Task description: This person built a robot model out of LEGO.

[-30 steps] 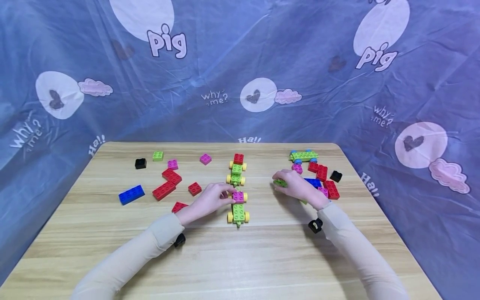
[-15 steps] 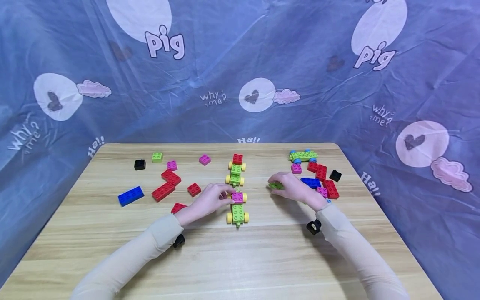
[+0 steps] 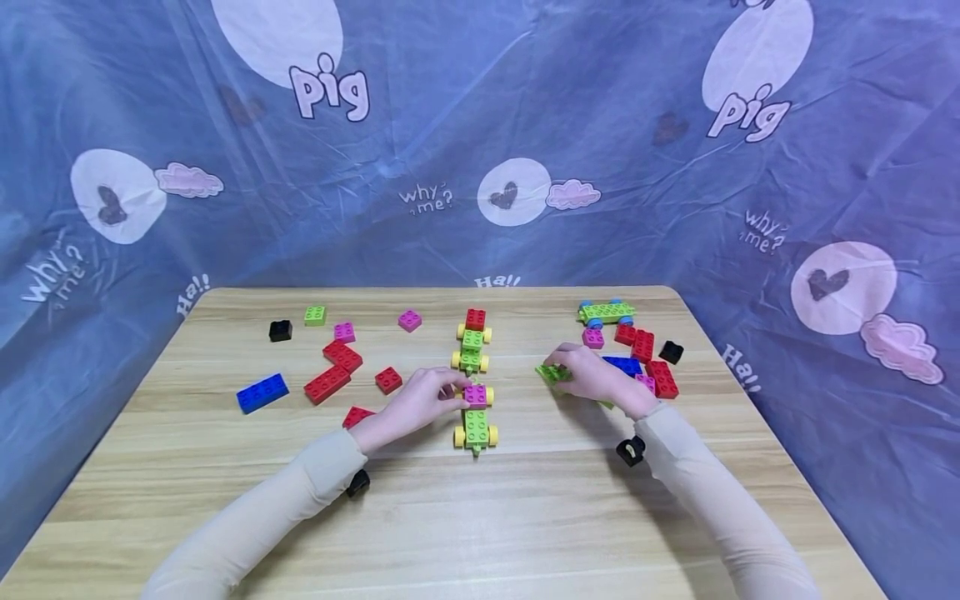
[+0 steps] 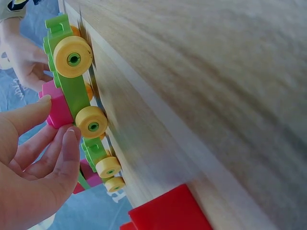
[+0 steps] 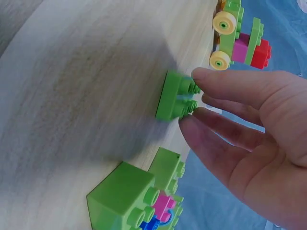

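Note:
My left hand [image 3: 423, 398] pinches a pink brick [image 3: 476, 395] on a green wheeled base [image 3: 476, 427] with yellow wheels. In the left wrist view, the thumb and fingertips touch the sides of that pink brick [image 4: 59, 105]. My right hand [image 3: 592, 372] has its fingertips around a low green brick [image 3: 551, 373] on the table. The right wrist view shows the same green brick [image 5: 173, 96] with its studs between thumb and fingers. Beyond the left hand stands a second yellow-wheeled car [image 3: 472, 337], with a red brick [image 3: 476, 319] on top.
Loose red bricks [image 3: 327, 383], a blue brick [image 3: 262, 392] and a black brick [image 3: 281, 330] lie to the left. At the right are a blue-wheeled green base [image 3: 606, 312], another blue brick [image 3: 622, 365] and several red bricks. Larger green bricks [image 5: 122, 194] lie beside the right hand.
The right hand has shifted left with the green brick, then slightly back right, so more of the brick shows. The left hand keeps its place at the pink brick.

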Motion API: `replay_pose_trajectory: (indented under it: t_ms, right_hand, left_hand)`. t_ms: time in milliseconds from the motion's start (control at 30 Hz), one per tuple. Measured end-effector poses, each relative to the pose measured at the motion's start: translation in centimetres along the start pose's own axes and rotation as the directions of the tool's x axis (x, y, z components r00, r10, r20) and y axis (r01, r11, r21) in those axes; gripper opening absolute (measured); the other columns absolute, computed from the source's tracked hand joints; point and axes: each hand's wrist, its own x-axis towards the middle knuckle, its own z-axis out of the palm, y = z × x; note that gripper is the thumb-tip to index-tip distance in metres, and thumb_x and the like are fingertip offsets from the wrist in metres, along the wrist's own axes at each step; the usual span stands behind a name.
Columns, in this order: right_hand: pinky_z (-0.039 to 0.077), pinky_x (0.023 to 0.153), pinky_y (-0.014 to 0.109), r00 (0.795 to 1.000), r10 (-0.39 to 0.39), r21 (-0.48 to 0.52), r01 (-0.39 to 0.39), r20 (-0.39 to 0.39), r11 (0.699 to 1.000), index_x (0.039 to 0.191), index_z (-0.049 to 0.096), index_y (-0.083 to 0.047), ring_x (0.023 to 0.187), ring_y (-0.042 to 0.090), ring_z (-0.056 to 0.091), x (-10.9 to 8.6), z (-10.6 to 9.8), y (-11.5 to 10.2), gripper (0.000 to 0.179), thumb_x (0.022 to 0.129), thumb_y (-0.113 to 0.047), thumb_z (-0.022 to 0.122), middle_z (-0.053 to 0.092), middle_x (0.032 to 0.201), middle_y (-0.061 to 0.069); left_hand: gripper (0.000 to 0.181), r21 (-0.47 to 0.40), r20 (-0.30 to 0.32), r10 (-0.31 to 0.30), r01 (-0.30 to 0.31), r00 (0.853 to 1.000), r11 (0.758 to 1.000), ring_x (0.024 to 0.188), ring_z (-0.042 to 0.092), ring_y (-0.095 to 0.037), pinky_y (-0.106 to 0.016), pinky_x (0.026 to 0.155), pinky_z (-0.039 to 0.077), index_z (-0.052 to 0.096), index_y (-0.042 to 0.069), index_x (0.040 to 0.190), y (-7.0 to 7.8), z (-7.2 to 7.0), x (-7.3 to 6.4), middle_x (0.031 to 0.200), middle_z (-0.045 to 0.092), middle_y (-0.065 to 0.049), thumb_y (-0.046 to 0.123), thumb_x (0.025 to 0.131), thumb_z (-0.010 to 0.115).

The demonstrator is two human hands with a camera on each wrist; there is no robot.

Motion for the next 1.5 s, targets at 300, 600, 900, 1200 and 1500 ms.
replay_pose_trajectory:
  t_ms: [300,600,900,1200,1500]
  right_hand:
    - [0.062,0.074,0.033,0.999,0.001,0.052,-0.003,0.045,0.999,0.113,0.067,0.01,0.09,0.031,0.067,0.27,-0.22,-0.28,0.038,0.078,-0.001,0.08,0.063,0.111,0.026]
    - [0.06,0.079,0.03,0.992,-0.054,0.093,0.044,0.117,0.995,0.121,0.062,0.011,0.092,0.024,0.065,0.12,-0.47,-0.49,0.052,0.076,-0.004,0.082,0.059,0.117,0.025]
    - [0.057,0.081,0.036,0.992,0.051,0.053,-0.058,0.119,0.997,0.126,0.059,0.009,0.095,0.026,0.062,0.18,-0.13,-0.64,0.058,0.075,-0.006,0.083,0.061,0.116,0.022]
    - [0.055,0.082,0.036,0.99,0.083,0.015,-0.085,0.115,0.996,0.126,0.06,0.009,0.095,0.025,0.06,0.37,-0.05,-0.52,0.065,0.074,-0.017,0.087,0.061,0.114,0.02]
    - [0.055,0.09,0.042,0.982,0.119,0.0,-0.121,0.146,0.993,0.129,0.058,0.008,0.101,0.027,0.06,0.52,0.16,-0.71,0.066,0.075,-0.018,0.086,0.06,0.118,0.02]
  left_hand:
    - [0.028,0.004,-0.005,0.008,-0.008,1.0,1.0,0.084,0.066,-0.011,-0.019,0.073,0.056,0.072,0.008,0.114,0.1,-0.02,-0.08,0.108,0.075,-0.007,0.015,0.088,0.074]
    - [0.026,-0.017,0.003,-0.002,0.002,1.0,1.0,0.083,0.065,-0.01,-0.016,0.071,0.053,0.072,0.008,0.114,0.13,-0.16,-0.01,0.105,0.074,-0.006,0.015,0.089,0.074]
    - [0.027,-0.019,0.013,-0.01,0.01,1.0,1.0,0.083,0.065,-0.009,-0.016,0.071,0.053,0.072,0.007,0.115,0.05,-0.15,0.01,0.106,0.074,-0.006,0.015,0.089,0.073]
    - [0.027,-0.018,0.009,0.001,-0.001,1.0,1.0,0.083,0.065,-0.01,-0.016,0.071,0.053,0.072,0.007,0.115,-0.07,-0.12,-0.01,0.106,0.074,-0.006,0.015,0.089,0.073]
    - [0.028,-0.019,0.005,0.016,-0.016,1.0,1.0,0.084,0.066,-0.01,-0.015,0.072,0.054,0.072,0.007,0.115,0.0,-0.15,-0.17,0.108,0.074,-0.007,0.015,0.088,0.074]
